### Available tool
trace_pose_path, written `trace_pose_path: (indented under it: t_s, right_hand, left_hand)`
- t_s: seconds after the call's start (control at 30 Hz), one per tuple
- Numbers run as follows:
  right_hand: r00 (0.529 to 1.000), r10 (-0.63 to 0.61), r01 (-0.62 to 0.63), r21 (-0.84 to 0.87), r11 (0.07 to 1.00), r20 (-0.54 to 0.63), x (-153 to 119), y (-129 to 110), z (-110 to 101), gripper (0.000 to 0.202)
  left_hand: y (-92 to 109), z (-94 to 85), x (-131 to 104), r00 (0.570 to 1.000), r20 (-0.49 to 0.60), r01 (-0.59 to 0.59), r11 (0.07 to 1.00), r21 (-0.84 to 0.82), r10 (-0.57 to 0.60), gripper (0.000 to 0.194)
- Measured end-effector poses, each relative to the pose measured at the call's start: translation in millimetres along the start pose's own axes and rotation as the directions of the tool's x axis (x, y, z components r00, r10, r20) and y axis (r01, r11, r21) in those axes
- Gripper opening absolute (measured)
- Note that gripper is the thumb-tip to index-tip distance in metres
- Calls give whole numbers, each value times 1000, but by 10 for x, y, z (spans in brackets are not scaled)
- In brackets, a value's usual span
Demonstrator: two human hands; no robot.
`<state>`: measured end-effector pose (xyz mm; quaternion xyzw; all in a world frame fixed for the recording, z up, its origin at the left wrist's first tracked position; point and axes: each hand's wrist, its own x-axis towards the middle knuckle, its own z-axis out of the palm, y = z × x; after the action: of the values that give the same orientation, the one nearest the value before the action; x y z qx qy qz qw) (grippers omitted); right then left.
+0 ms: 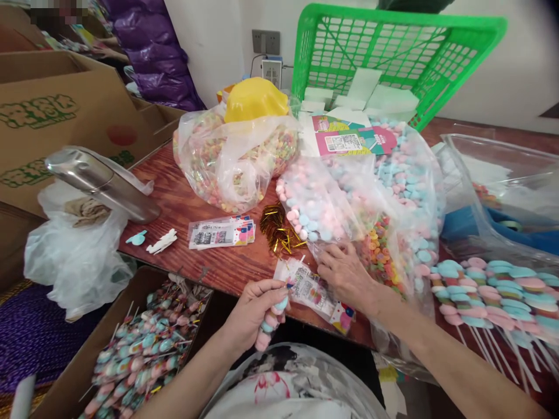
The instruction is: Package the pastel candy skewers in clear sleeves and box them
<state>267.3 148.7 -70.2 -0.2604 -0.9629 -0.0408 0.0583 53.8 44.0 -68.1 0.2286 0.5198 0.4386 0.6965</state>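
Reddish wooden table [181, 201], across the frame's centre. Pink-and-blue candy stack [264, 339], lower centre: gripped in the curled left hand [258, 304]. Right hand [345, 274], beside printed sachets [308, 289]: fingers bent; whether anything is pinched cannot be told. Gold strips [276, 233] are laid above; green basket [402, 18], upper right.

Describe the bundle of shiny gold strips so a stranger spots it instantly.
Find the green plastic lattice basket. Before it, a clear plastic bag of round pink and blue candies lies on the reddish wooden table. Just left of it lies the bundle of shiny gold strips, metallic, unlike the flat clear printed packets nearby.
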Motion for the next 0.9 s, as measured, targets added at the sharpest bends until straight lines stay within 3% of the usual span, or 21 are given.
trace_pose_path:
  t_s: [0.1, 0.2, 0.33, 0.47, 0.53, 0.63, 0.77, 0.9]
  right_hand:
    - [996, -12, 17, 56, 998, -90, 7, -95, -80, 17]
    - [982, 12, 11, 123, 992, -188, 6, -260, -236, 18]
    - [958, 163, -112, 213, 971, -236, -9, -518, -352, 18]
    - [913, 339, -204, 467, 861, -227, -118, -651, -357, 18]
    - [910, 375, -225, 549, 805, -177, -218, -673, -360, 17]
    - [919, 365, -227, 558, 798, -149, -389, -684, -381, 17]
    - [902, 363, -251, 400, 881, -234, -558, -706, -425, 22]
    - [888, 334, -258, 257, 931, -318, -657, -737, -432, 26]
  left_hand:
    - [-12, 51, -4, 1000, 22, -8, 1000, -29, 8, 27]
    - [1, 158, -7, 995, 46, -91, 996, -25, 92, 28]
    - [50, 332, 5, 964, 104, -249, 968, 39, 244, 24]
    - [79, 419, -7, 939, 152, -329, 935, 136, 308, 24]
    - [73, 424, -20, 953, 163, -280, 947, 161, 254, 24]
    - [48, 425, -36, 983, 161, -119, 978, 171, 91, 26]
    - [6, 481, -40, 980, 187, 54, 992, 114, -75, 31]
    - [-42, 570, -16, 976, 201, 73, 994, 85, -88, 33]
